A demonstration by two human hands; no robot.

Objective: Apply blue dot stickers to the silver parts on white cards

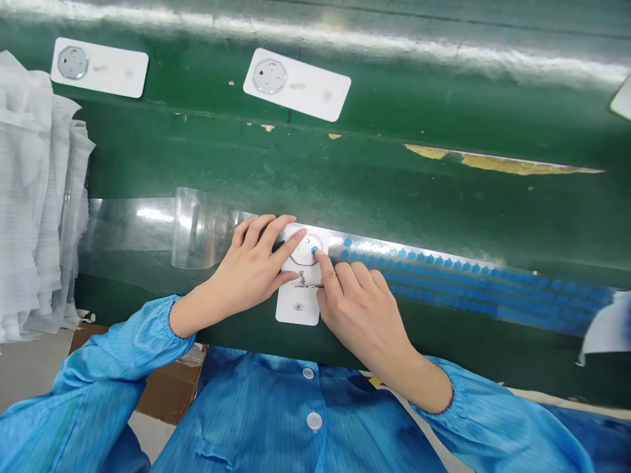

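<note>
A white card with rounded corners and a silver octagonal piece near its top lies on the green surface in front of me. My left hand rests on the card's left side, fingers spread, thumb and index finger touching it. My right hand is curled, its index fingertip pressing at a small blue round sticker on the octagonal piece. Thin metal tweezers stick out leftward from under that hand's fingers, over the card. A clear strip with rows of blue stickers runs off to the right.
Similar white cards lie farther back, one at the left and one in the middle. A curled clear film is left of my hands. White foam sheets stand at the far left. The work surface has a chipped yellowish patch.
</note>
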